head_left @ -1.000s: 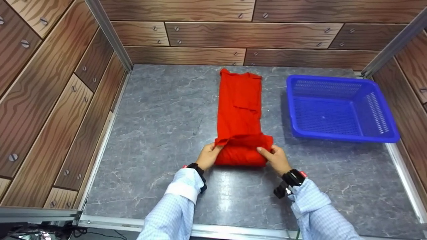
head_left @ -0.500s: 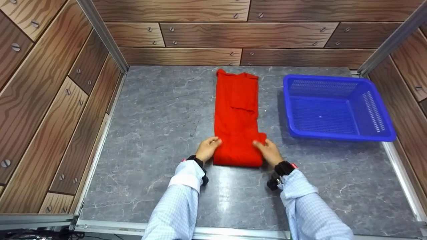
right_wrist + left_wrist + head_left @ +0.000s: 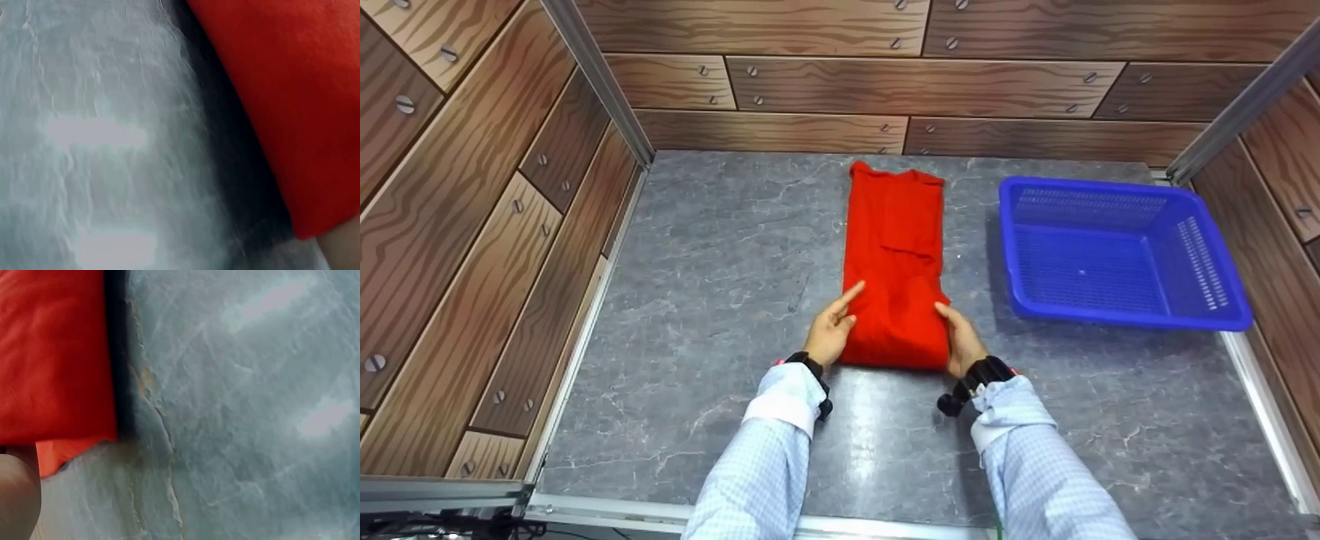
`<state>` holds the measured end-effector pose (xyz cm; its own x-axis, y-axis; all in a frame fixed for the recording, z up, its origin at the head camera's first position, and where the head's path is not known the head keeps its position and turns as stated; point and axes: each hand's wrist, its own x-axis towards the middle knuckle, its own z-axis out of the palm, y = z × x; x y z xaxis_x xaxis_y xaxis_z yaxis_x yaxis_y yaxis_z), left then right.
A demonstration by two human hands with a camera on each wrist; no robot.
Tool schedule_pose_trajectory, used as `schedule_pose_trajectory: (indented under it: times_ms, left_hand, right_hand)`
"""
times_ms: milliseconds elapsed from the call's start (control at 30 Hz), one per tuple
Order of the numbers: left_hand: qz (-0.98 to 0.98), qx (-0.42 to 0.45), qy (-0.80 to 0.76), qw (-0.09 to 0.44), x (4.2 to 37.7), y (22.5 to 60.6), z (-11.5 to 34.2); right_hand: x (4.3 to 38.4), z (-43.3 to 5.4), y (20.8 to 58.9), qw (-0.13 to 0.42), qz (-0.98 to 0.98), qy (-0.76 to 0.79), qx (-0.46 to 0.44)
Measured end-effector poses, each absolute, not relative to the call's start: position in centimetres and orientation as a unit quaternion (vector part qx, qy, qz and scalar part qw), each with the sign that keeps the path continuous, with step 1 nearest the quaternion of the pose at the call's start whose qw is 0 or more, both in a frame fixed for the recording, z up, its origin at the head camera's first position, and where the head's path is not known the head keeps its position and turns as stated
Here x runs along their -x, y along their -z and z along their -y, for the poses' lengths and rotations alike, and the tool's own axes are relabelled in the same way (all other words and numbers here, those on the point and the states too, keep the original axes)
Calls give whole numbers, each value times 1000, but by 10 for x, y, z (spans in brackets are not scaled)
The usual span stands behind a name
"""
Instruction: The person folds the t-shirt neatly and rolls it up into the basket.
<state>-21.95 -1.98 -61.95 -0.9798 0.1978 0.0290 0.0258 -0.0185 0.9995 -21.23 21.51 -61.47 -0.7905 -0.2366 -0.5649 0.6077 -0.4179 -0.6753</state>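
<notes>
A red shirt (image 3: 885, 255) lies folded into a long strip in the head view, its near end doubled over into a thicker flat section. My left hand (image 3: 830, 330) is at the left edge of that section, index finger stretched out over the cloth. On the opposite edge is my right hand (image 3: 962, 341), its thumb along the side and its other fingers mostly hidden. The left wrist view has the shirt's folded edge (image 3: 56, 360) beside part of the hand (image 3: 17, 495). In the right wrist view, the cloth (image 3: 304, 101) covers most of the right hand (image 3: 343, 244).
A blue plastic basket (image 3: 1125, 321) with slotted sides stands to the right of the shirt. The grey marbled tabletop (image 3: 720, 262) is enclosed by wood-patterned panels (image 3: 825, 82) at the back and sides. A metal rail (image 3: 607, 510) runs along the front edge.
The near end of the shirt, held up at first, has been laid down flat over the strip. My hands have let go of its corners and moved in along its sides.
</notes>
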Motion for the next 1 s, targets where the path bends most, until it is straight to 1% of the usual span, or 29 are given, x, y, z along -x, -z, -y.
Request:
schedule_pose_trajectory:
  times_ms: [133,233,267,333,433,533,600,633,700,800,833,900,1000]
  left_hand:
    - [-721,-66,-687,62,220,618,18]
    - [-739,-61,-668,56,220,617,17]
    - [-749,-65,-657,54,220,617,17]
    - [-773,-82,-627,55,220,617,17]
    - [-807,-91,-581,58,216,620,19]
    - [-824,-62,-560,60,208,625,23]
    - [-829,-34,-554,67,199,628,27]
    - [-831,-25,-551,71,195,629,29]
    - [-830,-19,-551,82,186,632,33]
    - [-825,-38,-558,81,176,634,37]
    - [-823,-51,-560,75,173,635,37]
    - [-828,-72,-551,70,169,634,37]
    - [-854,-92,-505,82,165,631,35]
  right_hand:
    - [217,-212,614,199,-526,791,-240]
    - [221,-213,614,157,-544,783,-256]
    - [222,-213,614,153,-545,784,-254]
    - [222,-215,615,156,-567,770,-248]
    - [217,-219,614,182,-639,710,-233]
    - [207,-225,614,219,-690,660,-203]
    - [199,-229,616,226,-709,646,-170]
    - [195,-230,616,217,-721,640,-152]
    - [189,-231,619,178,-746,630,-125]
    - [185,-228,622,101,-797,590,-81]
    - [184,-226,623,87,-812,573,-73]
    - [182,-223,624,76,-845,525,-64]
    - [178,-222,621,96,-891,437,-82]
